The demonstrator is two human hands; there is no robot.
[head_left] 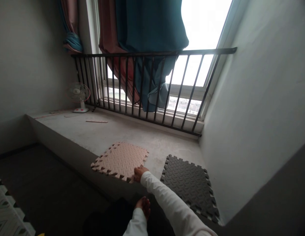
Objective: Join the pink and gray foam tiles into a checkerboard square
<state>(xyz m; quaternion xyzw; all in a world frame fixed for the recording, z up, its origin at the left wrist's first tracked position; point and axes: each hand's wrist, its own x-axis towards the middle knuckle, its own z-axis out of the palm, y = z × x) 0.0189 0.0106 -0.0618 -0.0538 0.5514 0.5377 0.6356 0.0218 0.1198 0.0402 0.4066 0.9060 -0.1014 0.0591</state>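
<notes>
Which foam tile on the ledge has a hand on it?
The pink foam tile: the right hand is on its near corner. The dark grey foam tile has none.

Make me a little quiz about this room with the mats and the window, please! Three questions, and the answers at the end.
1. True or false: the dark mat lies nearer the right-hand wall than the pink mat does.

2. What is the right hand touching?
A) the fan
B) the pink mat
C) a pillow

3. Fill in the gap: the lower end of the blue curtain shows behind the bars of the black ____.

Key: 1. True; 2. B; 3. railing
</notes>
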